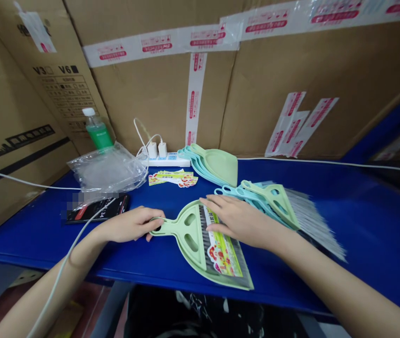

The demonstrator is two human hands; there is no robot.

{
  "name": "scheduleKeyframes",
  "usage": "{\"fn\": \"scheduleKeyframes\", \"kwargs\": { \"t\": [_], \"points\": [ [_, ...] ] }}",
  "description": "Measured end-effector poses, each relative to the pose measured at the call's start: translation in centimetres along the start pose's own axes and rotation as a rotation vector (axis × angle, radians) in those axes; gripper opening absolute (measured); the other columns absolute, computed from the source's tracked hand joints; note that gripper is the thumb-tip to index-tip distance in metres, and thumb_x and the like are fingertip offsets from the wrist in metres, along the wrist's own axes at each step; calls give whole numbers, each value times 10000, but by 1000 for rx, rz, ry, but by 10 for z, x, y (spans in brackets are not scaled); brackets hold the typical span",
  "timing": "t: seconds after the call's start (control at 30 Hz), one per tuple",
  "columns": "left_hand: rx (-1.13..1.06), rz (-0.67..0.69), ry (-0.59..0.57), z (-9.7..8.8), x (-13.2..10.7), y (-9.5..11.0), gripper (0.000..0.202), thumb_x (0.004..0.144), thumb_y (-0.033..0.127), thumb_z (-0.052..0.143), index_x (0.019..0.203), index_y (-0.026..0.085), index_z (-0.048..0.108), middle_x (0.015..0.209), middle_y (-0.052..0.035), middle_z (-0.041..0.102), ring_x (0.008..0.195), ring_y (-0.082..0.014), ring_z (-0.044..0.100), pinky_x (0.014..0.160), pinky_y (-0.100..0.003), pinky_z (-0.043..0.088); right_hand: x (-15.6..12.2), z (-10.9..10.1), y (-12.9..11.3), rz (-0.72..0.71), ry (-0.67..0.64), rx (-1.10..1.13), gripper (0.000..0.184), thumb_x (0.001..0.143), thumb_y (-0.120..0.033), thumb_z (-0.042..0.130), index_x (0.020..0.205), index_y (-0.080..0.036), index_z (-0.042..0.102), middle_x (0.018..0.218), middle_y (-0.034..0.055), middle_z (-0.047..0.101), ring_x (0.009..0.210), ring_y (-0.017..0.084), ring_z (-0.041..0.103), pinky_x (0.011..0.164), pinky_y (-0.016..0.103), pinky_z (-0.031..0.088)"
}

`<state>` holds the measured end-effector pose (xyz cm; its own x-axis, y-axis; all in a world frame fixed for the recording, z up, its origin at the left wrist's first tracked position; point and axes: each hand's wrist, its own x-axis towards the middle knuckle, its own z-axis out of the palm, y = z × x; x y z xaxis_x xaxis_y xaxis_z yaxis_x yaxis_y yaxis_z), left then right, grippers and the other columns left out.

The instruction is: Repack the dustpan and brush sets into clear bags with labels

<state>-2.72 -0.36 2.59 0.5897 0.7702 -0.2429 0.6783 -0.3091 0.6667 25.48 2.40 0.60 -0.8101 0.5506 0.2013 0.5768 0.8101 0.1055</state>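
A light green dustpan (192, 244) lies flat on the blue table (361, 225), with a small brush and a colourful label (222, 251) resting in it. My left hand (131, 225) is closed round the dustpan's handle. My right hand (238, 218) lies flat with fingers stretched out, pressing on the label's upper end and the brush. Just right of that hand sits a pile of green and blue brushes (277, 202) with grey bristles.
A stack of dustpans (215, 166), loose labels (175, 178), a white power strip (164, 159), a clear plastic bag (110, 169), a green bottle (97, 131) and a phone (97, 209) lie further back. Cardboard boxes (291, 94) wall the rear. A white cable (66, 263) crosses my left arm.
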Motion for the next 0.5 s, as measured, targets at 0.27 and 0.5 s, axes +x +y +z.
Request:
{"fn": "scheduleKeyframes", "kwargs": {
  "t": [0.27,0.5],
  "points": [
    [11,-8,-5,-1,-1,2,416,952,530,338,825,186,535,612,46,543,487,-83,462,502,-189,387,0,3,-1,10,-5,-23,549,960,-479,436,1335,-88,528,1253,196,631,1122,301,622,896,442,537],
    [4,5,-9,-1,0,3,416,943,539,347,801,188,521,596,47,537,462,-81,450,493,-195,385,1,2,-3,15,-15,-25,548,953,-469,462,1320,-69,535,1244,209,632,1102,301,631,896,426,533]
  ]
}}
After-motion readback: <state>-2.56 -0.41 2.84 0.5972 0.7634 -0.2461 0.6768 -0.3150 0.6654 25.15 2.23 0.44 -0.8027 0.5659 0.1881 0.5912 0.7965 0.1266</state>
